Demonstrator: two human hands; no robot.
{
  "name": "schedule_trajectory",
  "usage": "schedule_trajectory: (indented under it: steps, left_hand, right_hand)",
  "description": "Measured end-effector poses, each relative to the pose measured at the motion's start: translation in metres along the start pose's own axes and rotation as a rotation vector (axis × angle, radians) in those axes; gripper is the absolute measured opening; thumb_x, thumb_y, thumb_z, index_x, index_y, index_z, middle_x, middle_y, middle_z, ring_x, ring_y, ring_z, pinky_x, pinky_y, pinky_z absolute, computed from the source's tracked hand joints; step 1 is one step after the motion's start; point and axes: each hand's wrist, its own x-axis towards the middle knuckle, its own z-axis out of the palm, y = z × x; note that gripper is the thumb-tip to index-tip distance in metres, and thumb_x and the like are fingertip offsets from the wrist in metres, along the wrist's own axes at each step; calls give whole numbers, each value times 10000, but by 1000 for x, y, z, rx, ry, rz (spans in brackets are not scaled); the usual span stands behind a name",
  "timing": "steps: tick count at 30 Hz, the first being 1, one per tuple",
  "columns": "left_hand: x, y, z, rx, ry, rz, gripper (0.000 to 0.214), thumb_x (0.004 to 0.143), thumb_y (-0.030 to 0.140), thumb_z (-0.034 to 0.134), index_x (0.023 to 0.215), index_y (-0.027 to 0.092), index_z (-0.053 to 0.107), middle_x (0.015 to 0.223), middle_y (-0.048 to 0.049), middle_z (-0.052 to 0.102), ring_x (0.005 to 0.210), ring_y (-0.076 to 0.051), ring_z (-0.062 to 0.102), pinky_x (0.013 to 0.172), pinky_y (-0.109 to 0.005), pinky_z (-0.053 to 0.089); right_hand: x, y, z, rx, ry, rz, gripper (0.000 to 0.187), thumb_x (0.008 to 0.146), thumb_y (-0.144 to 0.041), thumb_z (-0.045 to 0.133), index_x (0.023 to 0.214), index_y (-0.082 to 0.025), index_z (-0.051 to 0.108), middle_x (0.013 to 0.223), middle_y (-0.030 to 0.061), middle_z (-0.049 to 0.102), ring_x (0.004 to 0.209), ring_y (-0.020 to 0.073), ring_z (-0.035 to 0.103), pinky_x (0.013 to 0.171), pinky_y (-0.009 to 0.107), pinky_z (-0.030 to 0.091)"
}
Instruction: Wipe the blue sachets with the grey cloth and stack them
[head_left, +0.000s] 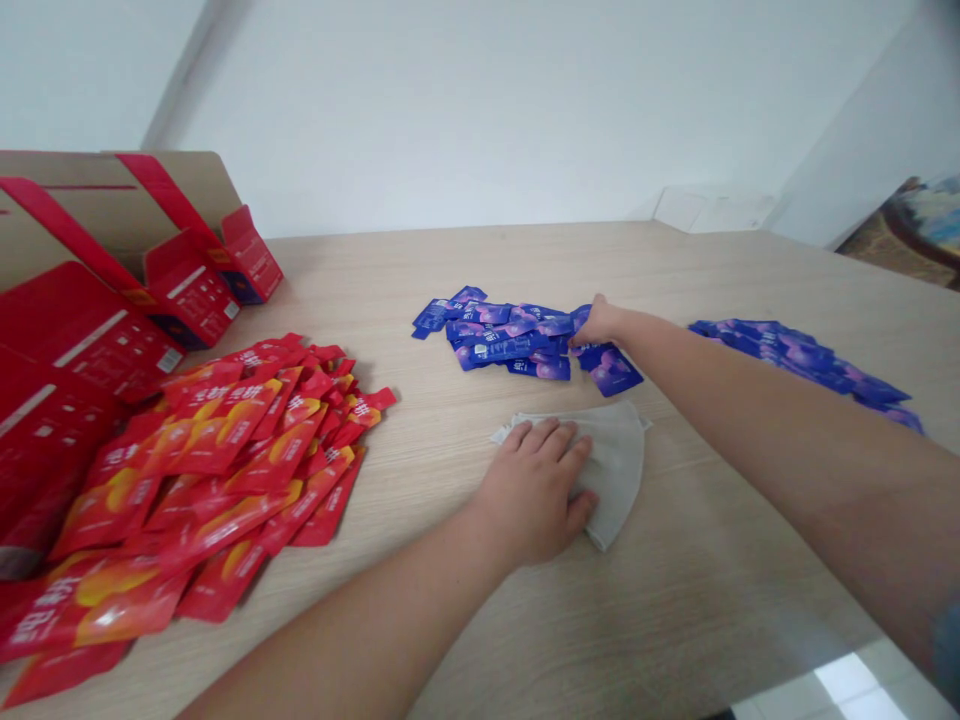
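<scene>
My left hand (536,490) lies flat with its fingers spread on a thin whitish piece (619,465), folded like a cloth or soft bag; I cannot tell which. Further off, my right hand (598,322) reaches to the right end of a heap of blue-purple packets (510,335). Its fingers are bent around a packet at the edge of that heap, though the fingertips are partly hidden. One packet (611,370) lies just below this hand. A second row of blue-purple packets (802,355) is partly covered by my right forearm.
A large pile of red-orange packets (232,440) spreads over the left of the wooden table (420,600). Behind it stand red cardboard boxes (191,285) with raised flaps. A white box-like object (712,210) sits at the table's back edge, against the wall.
</scene>
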Motion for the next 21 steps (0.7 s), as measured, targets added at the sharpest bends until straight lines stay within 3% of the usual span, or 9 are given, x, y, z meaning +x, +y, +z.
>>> schedule_trajectory:
  steps: [4, 8, 11, 15, 17, 21]
  left_hand:
    - [1, 0, 2, -9, 7, 8, 608, 1072, 491, 537, 1590, 177, 501, 1666, -134, 504, 1558, -352, 424, 1296, -580, 295]
    - [1, -1, 3, -32, 21, 11, 610, 1064, 477, 555, 1586, 166, 504, 1661, -144, 508, 1562, -355, 417, 1297, -579, 288]
    - [0, 0, 2, -56, 36, 11, 601, 1060, 454, 565, 1578, 153, 513, 1648, -156, 521, 1557, -365, 426, 1297, -588, 288]
    - [-1, 1, 3, -105, 74, 5, 604, 1031, 435, 612, 1567, 175, 517, 1643, -149, 531, 1553, -360, 445, 1304, -580, 294]
    - [-1, 0, 4, -141, 129, -29, 685, 1006, 418, 644, 1613, 173, 440, 1682, -162, 477, 1582, -357, 407, 1315, -566, 290]
    - [3, -10, 0, -215, 318, -187, 851, 1043, 400, 583, 1700, 88, 142, 1754, -262, 285, 1656, -357, 256, 1331, -553, 267]
  right_hand:
    - [-2, -5, -16, -82, 27, 58, 1366, 737, -365, 936, 1704, 38, 60, 1295, 330, 713, 1102, 402, 740, 897, 474, 604]
    - [-11, 2, -28, -146, 142, -81, 1242, 834, -214, 824, 1724, -29, -24, 1340, 309, 697, 1179, 413, 705, 957, 476, 563]
    - [-22, 12, -30, -173, 197, -245, 1021, 925, -203, 698, 1738, -105, 87, 1353, 275, 704, 1169, 413, 707, 972, 489, 537]
    - [-37, 23, -26, -184, 202, -444, 742, 931, -228, 655, 1631, -175, 417, 1396, 205, 715, 1155, 386, 711, 1005, 479, 515]
    - [-43, 26, -23, -165, 234, -495, 616, 937, -257, 629, 1538, -173, 519, 1385, 192, 723, 1144, 385, 714, 993, 478, 522]
    - [-62, 19, -23, -92, 362, -513, 551, 962, -300, 569, 1491, -157, 516, 1331, 211, 726, 1142, 417, 714, 950, 511, 551]
